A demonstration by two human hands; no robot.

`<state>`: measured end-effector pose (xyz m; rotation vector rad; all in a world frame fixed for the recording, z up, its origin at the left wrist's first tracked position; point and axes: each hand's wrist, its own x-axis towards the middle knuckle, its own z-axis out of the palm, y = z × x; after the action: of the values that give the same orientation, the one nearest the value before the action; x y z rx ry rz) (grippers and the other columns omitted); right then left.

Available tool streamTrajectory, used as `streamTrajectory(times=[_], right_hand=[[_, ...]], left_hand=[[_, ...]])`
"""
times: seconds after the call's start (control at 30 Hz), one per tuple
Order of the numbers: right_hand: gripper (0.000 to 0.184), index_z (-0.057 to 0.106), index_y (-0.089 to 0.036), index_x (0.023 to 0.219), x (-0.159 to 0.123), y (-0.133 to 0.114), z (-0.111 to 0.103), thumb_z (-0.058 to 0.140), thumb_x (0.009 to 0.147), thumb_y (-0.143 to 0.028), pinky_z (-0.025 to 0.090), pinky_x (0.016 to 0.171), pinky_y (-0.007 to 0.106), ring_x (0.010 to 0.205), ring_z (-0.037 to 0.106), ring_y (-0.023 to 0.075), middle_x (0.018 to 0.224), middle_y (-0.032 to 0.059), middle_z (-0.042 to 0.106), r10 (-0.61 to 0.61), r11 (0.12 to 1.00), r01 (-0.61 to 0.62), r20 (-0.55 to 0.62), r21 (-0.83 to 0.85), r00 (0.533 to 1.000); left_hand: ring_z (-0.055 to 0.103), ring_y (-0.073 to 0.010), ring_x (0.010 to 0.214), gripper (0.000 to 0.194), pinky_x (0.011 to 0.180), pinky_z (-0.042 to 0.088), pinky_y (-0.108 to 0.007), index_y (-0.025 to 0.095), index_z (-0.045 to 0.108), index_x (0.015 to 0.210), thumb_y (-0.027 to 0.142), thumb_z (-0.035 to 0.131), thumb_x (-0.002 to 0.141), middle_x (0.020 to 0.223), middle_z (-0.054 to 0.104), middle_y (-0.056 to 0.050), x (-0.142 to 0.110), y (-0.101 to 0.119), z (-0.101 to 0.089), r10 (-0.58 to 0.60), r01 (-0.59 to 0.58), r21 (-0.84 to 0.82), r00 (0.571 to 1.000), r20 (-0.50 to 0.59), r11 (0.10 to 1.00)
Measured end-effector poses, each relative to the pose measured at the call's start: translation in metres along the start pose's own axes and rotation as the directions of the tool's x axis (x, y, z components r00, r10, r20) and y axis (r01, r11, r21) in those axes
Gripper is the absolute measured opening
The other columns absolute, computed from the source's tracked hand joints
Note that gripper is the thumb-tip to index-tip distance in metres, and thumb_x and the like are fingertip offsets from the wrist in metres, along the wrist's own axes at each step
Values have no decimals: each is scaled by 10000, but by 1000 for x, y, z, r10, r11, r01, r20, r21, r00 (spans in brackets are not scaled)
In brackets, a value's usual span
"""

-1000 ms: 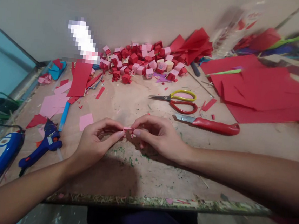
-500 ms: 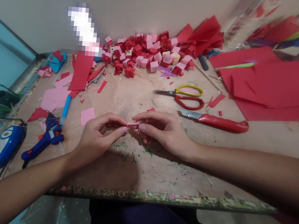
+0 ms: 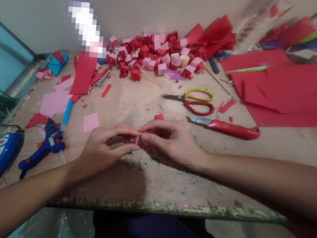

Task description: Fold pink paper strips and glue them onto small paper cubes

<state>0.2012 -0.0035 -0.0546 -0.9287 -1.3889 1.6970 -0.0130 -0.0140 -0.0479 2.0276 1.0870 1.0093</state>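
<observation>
Between my fingertips is a small folded piece of pink paper [image 3: 137, 138], held just above the table. My left hand [image 3: 108, 144] pinches its left side between thumb and forefinger. From the right, my right hand [image 3: 170, 140] grips the other side, thumb toward me, so much of the paper is hidden. A flat pink paper square [image 3: 91, 122] lies beyond my left hand. Past my right hand a small red paper piece [image 3: 159, 117] rests on the wood. A red-handled utility knife [image 3: 233, 129] and scissors [image 3: 199, 101] with yellow and red handles lie farther right.
Many red and pink paper cubes [image 3: 153, 55] are heaped against the wall. Large red paper sheets [image 3: 290, 90] cover the right side. On the left lie a blue glue gun [image 3: 45, 143], a blue-and-white device [image 3: 0, 154] and pink paper scraps [image 3: 55, 103]. Green bits dot the table [image 3: 174, 191].
My left fingers have shifted on the pink paper, and its left part now stands upright between thumb and forefinger. The hands are closer together. The whole view has shifted slightly.
</observation>
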Motion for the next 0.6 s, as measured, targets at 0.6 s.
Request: streamTrajectory(times=[0.6], right_hand=[[221, 751, -158, 898, 0, 6, -3, 786, 898, -376, 413, 443, 229, 499, 525, 105, 613, -9, 638, -84, 995, 84, 5, -54, 996]], left_hand=[[775, -129, 869, 138, 787, 614, -208, 184, 752, 1032, 97, 703, 937, 964, 819, -33, -4, 1, -3, 308, -307, 199, 951, 25, 931]])
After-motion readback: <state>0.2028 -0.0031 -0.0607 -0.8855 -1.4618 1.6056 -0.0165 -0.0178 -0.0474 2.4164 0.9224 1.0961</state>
